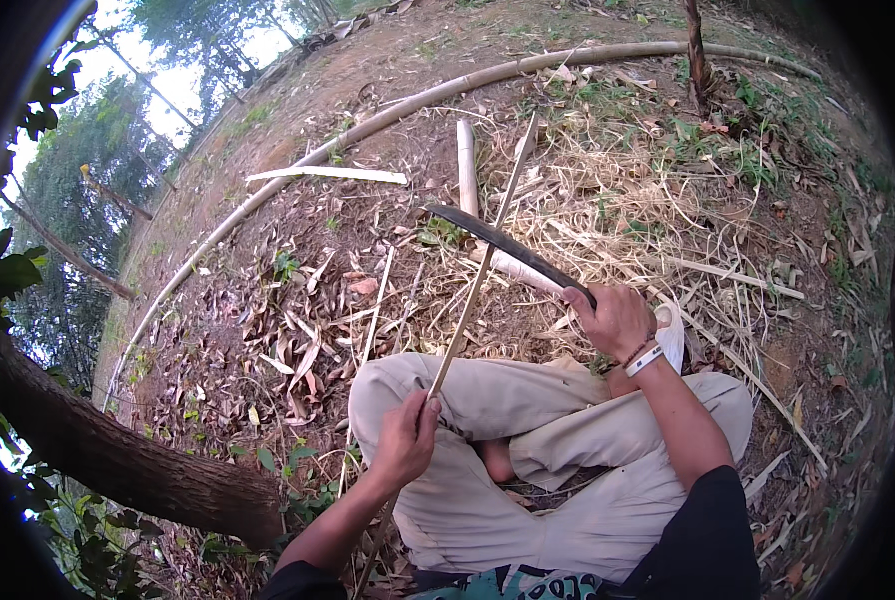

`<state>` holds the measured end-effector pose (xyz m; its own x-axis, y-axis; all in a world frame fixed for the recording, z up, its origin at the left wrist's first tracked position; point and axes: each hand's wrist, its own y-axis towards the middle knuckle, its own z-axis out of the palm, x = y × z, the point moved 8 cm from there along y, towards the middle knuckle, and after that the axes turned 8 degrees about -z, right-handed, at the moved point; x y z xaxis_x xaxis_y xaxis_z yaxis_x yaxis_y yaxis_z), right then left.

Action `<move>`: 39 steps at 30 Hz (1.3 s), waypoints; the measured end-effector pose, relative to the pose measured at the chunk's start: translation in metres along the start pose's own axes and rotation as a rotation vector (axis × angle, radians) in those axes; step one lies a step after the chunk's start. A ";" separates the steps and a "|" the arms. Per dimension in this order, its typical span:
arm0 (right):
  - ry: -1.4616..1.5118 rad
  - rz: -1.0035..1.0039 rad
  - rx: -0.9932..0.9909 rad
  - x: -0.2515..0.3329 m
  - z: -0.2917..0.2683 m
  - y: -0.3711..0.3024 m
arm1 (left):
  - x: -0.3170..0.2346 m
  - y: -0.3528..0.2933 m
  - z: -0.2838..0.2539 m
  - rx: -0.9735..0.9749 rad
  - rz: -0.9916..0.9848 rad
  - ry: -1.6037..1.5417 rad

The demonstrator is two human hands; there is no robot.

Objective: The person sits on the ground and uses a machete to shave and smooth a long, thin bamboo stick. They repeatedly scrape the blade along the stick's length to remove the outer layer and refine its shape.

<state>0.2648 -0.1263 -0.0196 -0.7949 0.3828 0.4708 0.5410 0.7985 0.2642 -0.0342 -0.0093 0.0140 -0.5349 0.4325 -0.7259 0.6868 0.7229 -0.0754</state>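
Note:
My left hand [405,440] is closed around a long, thin bamboo strip [471,298] beside my left knee. The strip slants up and away to the right, and its lower end runs back past my left forearm. In my right hand [614,322], above my right shin, is the handle of a machete [513,247]. Its dark, slightly curved blade points to the far left and crosses the strip. Whether the edge touches the strip I cannot tell. My crossed legs in pale trousers [568,510] lie beneath both hands.
A long bamboo pole [388,115] curves across the ground ahead. Near it lie a short bamboo piece [468,165] and a pale split slat [333,175]. Curly shavings [658,215] cover the ground at right. A thick tree trunk [128,460] leans in at left; a thin stem [697,60] stands far right.

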 end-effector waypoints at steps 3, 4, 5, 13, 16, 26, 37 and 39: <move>0.031 -0.120 -0.035 0.022 0.008 -0.006 | 0.005 -0.016 -0.014 -0.017 -0.022 0.070; 0.070 -0.195 -0.020 0.044 0.012 -0.015 | 0.008 -0.024 -0.021 -0.029 -0.055 0.087; -0.024 -0.291 0.039 0.062 0.005 -0.020 | 0.010 -0.030 -0.026 -0.019 -0.042 0.099; 0.029 -0.075 0.053 0.014 0.004 -0.002 | 0.041 -0.077 -0.046 0.066 -0.147 0.188; -0.019 -0.435 -0.049 0.058 -0.006 -0.018 | 0.045 -0.088 -0.049 0.047 -0.107 0.159; 0.810 0.607 -0.200 -0.187 0.007 0.034 | 0.076 -0.128 -0.036 0.376 -0.551 -0.807; 0.998 0.603 -0.344 -0.173 -0.017 0.010 | 0.046 -0.077 -0.039 0.290 -0.423 -0.833; 0.930 0.591 -0.351 -0.184 -0.015 0.009 | 0.049 -0.067 -0.046 0.199 -0.363 -0.757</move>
<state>0.4202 -0.1963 -0.0913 0.0384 0.0475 0.9981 0.9234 0.3802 -0.0536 -0.1290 -0.0113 0.0145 -0.3141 -0.3339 -0.8887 0.6486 0.6081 -0.4577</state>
